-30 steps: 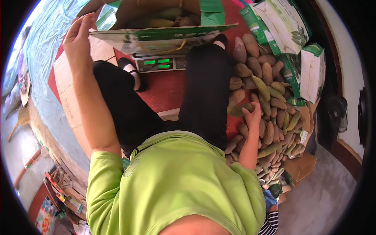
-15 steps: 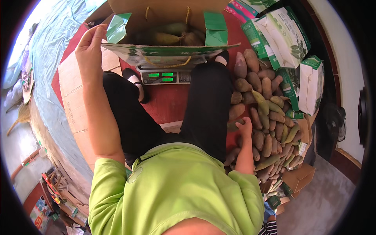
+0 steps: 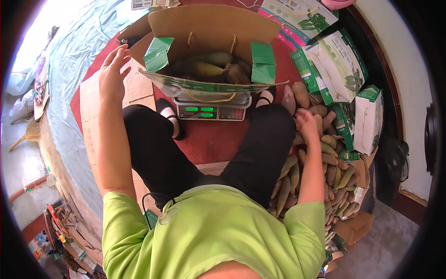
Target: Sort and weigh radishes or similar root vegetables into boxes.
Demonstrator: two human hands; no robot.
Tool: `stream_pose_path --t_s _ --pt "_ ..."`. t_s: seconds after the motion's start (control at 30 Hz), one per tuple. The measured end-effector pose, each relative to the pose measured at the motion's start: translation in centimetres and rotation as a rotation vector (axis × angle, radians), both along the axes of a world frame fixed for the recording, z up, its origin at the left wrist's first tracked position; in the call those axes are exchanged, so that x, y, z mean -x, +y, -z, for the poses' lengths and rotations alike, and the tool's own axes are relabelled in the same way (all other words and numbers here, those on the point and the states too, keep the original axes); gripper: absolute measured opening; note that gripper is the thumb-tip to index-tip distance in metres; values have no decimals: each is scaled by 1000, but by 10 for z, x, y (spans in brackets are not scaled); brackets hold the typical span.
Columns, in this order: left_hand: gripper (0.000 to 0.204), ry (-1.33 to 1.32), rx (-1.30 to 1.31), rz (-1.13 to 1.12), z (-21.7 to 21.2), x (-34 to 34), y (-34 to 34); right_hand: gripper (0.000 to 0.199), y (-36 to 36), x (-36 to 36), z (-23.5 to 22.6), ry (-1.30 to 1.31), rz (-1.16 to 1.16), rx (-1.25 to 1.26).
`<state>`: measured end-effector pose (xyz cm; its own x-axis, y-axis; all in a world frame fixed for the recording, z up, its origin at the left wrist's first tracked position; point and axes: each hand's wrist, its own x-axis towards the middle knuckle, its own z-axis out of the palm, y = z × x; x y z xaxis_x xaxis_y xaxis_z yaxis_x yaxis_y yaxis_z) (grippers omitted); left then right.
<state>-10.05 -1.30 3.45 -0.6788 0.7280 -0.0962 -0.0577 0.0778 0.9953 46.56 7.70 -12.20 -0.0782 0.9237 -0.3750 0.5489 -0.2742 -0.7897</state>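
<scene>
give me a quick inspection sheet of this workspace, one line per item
surface: red floor with flat cardboard at the left
job's things: open box with green flaps on a scale, long tubers inside; a pile of tubers at the right
clutter: more green and white boxes at the upper right, brown cartons lower right
grippers: left hand open, raised beside the box, holding nothing; right hand down on the pile, grip not clear
cables: thin black cord at the waist
surroundings: blue sheet at the left, white wall at the right
</scene>
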Motion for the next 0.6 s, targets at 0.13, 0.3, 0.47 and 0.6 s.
stream_pose_path --t_s 0.13,0.3,0.47,0.6 --pt "35 -71 194 121 15 35 15 26 66 79 -78 53 -64 -54" --pt "62 -13 481 289 54 46 42 35 117 144 -109 -62 -185 68" --pt "63 0 519 424 62 43 41 31 109 189 -82 5 -196 198" --pt "63 -10 549 403 55 36 41 28 112 180 -72 128 -105 237"
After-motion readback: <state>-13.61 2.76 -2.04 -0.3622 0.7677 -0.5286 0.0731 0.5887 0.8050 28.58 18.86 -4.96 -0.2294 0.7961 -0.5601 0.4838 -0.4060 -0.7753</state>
